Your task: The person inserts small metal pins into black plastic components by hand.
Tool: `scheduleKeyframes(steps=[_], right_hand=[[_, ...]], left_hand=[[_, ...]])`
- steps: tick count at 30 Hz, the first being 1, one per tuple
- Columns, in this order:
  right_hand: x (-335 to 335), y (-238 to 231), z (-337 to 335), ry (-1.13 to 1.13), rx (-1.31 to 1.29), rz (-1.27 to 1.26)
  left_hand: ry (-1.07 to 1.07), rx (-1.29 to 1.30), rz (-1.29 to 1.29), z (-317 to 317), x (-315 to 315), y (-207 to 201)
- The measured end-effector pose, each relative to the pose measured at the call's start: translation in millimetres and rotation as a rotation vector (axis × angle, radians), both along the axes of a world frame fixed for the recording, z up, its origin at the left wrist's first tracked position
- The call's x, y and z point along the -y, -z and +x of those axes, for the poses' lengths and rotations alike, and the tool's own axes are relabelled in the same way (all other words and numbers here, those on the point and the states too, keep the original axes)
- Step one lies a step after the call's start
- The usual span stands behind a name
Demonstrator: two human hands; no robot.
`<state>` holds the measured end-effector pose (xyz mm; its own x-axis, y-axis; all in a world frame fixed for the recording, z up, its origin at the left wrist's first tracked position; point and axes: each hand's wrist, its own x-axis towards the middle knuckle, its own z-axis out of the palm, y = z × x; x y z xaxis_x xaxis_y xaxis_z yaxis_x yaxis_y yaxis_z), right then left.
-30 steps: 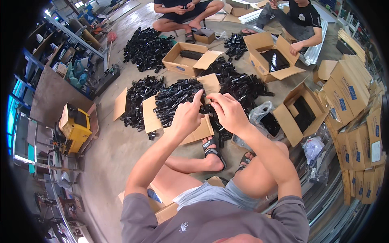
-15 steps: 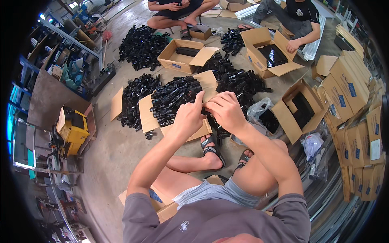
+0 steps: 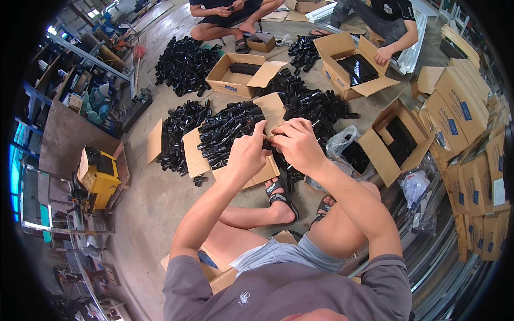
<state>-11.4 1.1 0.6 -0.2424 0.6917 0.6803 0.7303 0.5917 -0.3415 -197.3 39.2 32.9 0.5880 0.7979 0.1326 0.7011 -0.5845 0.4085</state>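
My left hand (image 3: 248, 153) and my right hand (image 3: 300, 143) meet in front of me, fingers bent and closed around a small black part (image 3: 271, 144). Most of that part is covered by my fingers, so its exact kind cannot be made out. The left index finger points up along it, while the right fingers curl over it from the other side. Just beyond my hands is an open carton (image 3: 194, 152) heaped with black plastic-looking pieces (image 3: 227, 128).
More black pieces lie in piles (image 3: 184, 64) on the floor. Open cartons (image 3: 227, 85) stand farther off, one (image 3: 393, 144) at the right. Two people sit opposite; a co-worker's hand (image 3: 383, 55) reaches to a carton. Stacked boxes (image 3: 455, 117) and metal profiles (image 3: 433, 267) line the right, a yellow machine (image 3: 99, 174) the left.
My hands stay together at the black part, with the fingers shifting slightly. The right co-worker's hand has moved a little at the carton's edge. The view has turned slightly.
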Motion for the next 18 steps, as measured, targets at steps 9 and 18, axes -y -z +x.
scheduleKeyframes(steps=[9,18], right_hand=[[-0.5,0.9,-1.9,-0.002,0.041,0.073],[1.8,4.7,-4.8,-0.023,-0.047,-0.032]], left_hand=[[0.014,0.000,0.017,2.7,3.4,0.3],[0.005,0.025,0.005,3.0,5.3,2.9]])
